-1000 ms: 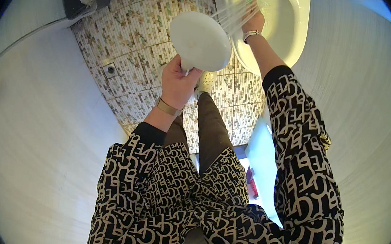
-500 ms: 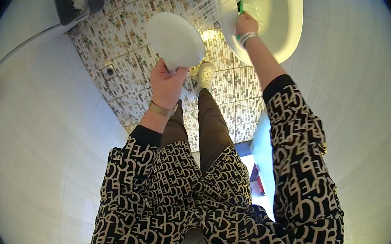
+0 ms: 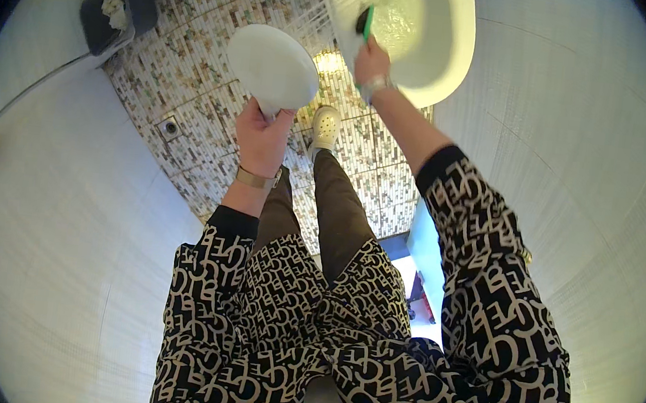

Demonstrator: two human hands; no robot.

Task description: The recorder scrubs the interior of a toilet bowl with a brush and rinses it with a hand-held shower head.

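Observation:
In my left hand is the handle of a large, round white shower head, its smooth back toward me. Thin water jets leave its far side and run toward the white bathtub. My right hand is closed around a green-handled brush with dark bristles, held over the near left side of the tub. Whether the bristles touch the tub wall, I cannot tell. Rippling water shows inside the tub. My fingers on the brush handle are slightly blurred.
A dark grey bin with crumpled white paper stands at the far left. Patterned tiles cover the floor, with a small drain set in it. My pale clog is near the tub. A doorway lies behind on the right.
The view has shifted slightly, so most things sit further left. My right hand with the brush has moved left and nearer along the tub. The shower head stays in my left hand, still spraying.

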